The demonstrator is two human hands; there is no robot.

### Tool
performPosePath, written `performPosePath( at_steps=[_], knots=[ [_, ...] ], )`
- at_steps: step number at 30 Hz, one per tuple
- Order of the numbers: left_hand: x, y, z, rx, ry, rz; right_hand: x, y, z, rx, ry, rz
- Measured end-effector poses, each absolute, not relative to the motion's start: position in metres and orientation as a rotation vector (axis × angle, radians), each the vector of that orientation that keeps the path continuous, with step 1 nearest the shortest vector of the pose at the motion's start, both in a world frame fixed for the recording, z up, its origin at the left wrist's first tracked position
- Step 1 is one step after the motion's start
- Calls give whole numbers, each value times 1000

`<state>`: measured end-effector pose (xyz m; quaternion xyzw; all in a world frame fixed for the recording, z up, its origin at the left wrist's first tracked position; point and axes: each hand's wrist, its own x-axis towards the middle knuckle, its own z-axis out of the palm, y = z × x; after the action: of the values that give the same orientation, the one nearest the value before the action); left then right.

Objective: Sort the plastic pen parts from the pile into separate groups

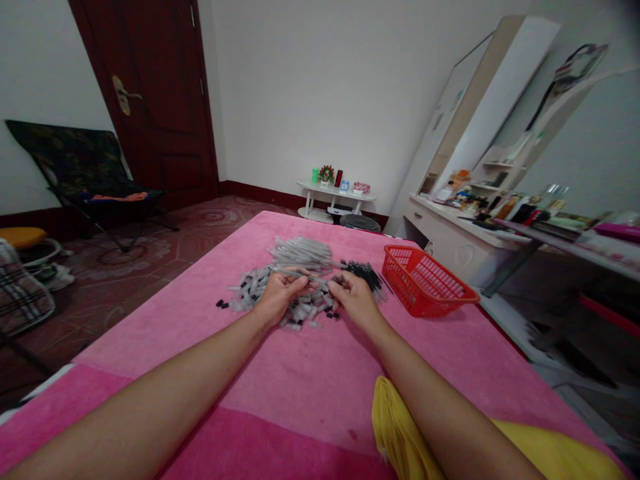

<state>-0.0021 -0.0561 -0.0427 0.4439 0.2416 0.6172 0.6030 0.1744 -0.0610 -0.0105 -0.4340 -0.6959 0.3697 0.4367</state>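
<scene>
My left hand (283,293) is closed in a pinch on a translucent pen barrel (315,278), which spans the gap to the other hand. At the barrel's far end, the fingertips of my right hand (354,297) are pinched together; whether a small part sits between them I cannot make out. Beneath both hands spreads a heap of clear pen caps (303,310), with small black plugs (223,305) scattered at its edges. Behind it lies a stack of clear pen barrels (300,252). Dark pen refills (367,273) are bunched just beyond my right hand.
A red plastic basket (425,283) stands on the pink cloth (280,380) at the right. Yellow fabric (403,427) lies under my right forearm. Beyond the table are a folding chair (90,167), a low white table (335,191) and a cluttered dresser (450,223).
</scene>
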Motion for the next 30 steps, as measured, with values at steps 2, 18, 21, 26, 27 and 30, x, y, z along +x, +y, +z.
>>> performPosePath(
  at_steps=[2, 18, 21, 26, 27, 30],
  knots=[
    [-2, -56, -42, 1041, 559, 1417, 174, -61, -11, -1076, -1754, 932],
    [-5, -56, -41, 1301, 659, 1443, 182, -54, -13, -1174, -1586, 1261],
    [-6, -59, -35, 1541, 822, 1562, 200, -43, -12, -1316, -1624, 972],
    [-8, -61, -34, 1898, 1142, 1633, 229, -29, -11, -1725, -1862, 242],
    [-9, -60, -35, 1957, 1171, 1640, 231, -29, -11, -1799, -1905, 183],
    [-10, -57, -39, 2088, 1270, 1596, 229, -36, -11, -1952, -2007, 64]
  ],
)
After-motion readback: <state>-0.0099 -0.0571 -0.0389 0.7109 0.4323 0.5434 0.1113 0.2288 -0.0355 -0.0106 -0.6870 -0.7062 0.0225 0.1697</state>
